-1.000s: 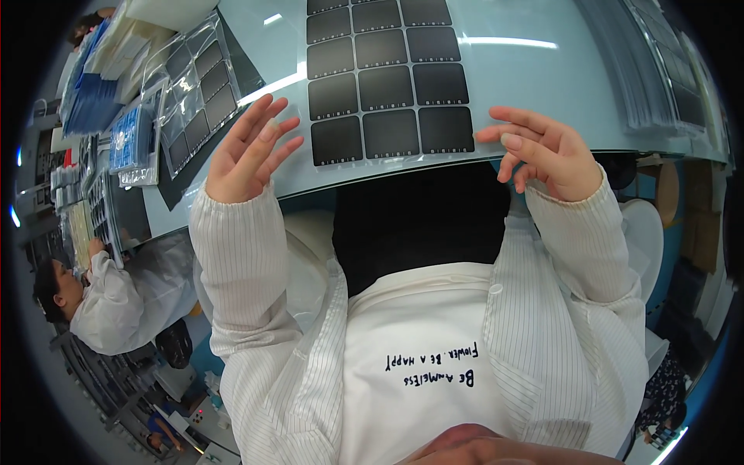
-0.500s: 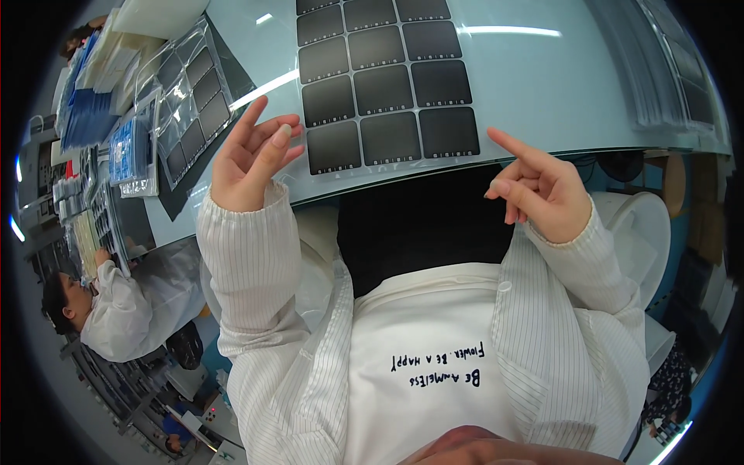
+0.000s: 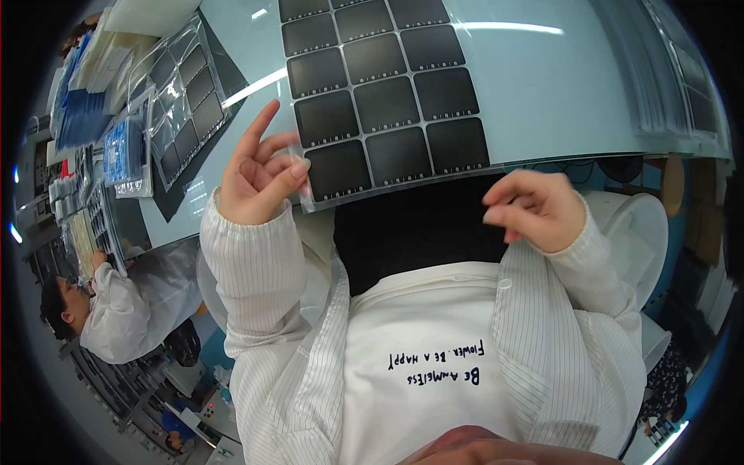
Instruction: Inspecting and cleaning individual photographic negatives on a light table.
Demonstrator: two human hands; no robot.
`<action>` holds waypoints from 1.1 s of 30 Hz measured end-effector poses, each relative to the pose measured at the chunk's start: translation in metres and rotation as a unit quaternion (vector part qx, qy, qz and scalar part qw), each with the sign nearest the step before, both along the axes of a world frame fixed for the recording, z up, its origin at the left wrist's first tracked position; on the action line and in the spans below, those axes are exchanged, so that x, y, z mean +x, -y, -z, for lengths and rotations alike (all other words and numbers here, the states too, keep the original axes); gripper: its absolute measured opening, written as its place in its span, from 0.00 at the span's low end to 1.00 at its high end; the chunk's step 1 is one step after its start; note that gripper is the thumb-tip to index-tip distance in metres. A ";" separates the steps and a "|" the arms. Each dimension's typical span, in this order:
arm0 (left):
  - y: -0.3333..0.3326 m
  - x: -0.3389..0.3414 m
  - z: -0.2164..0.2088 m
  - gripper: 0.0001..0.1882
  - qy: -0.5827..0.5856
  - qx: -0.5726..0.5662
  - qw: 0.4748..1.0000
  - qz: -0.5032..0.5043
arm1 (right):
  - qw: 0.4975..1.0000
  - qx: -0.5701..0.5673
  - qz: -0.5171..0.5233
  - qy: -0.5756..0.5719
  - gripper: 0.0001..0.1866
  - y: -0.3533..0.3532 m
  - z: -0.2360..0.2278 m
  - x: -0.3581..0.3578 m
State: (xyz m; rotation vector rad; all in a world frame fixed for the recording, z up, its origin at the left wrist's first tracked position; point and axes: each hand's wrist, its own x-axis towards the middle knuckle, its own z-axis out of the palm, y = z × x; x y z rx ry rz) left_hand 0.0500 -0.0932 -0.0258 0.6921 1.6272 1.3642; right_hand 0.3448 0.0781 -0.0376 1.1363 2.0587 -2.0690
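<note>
A clear plastic sheet with rows of dark, rounded rectangular panels (image 3: 391, 105) lies on the glass-topped table, its near edge overhanging the table's rim at a slight slant. My left hand (image 3: 263, 170) pinches the sheet's near left corner between thumb and curled fingers, while its index finger points away from me. Beyond the sheet's near right corner, apart from it, hovers my right hand (image 3: 539, 209). Its thumb and index fingertips come together, with nothing visible between them.
At the left lie another clear sheet of dark panels (image 3: 190, 101) on a black mat, blue packets (image 3: 124, 155) and stacked films (image 3: 85, 85). A pile of clear sheets (image 3: 643, 70) sits at the right. A person (image 3: 116, 310) in white works at the left.
The panel sheet has slid toward me and turned slightly, its near edge now past the table rim. My left hand has taken its corner. My right index finger has curled in to the thumb.
</note>
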 end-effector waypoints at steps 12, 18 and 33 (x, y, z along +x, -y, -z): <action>0.038 0.004 -0.008 0.38 0.125 -0.035 0.989 0.072 | 0.966 -0.240 0.008 -0.092 0.10 0.025 0.008 -0.022; 0.041 0.008 -0.010 0.38 0.087 -0.081 0.990 0.072 | 0.990 -0.129 -0.024 -0.047 0.10 0.029 0.003 -0.019; 0.048 0.013 -0.003 0.38 0.074 -0.069 0.992 0.077 | 0.990 -0.085 0.001 -0.111 0.07 0.033 0.002 -0.017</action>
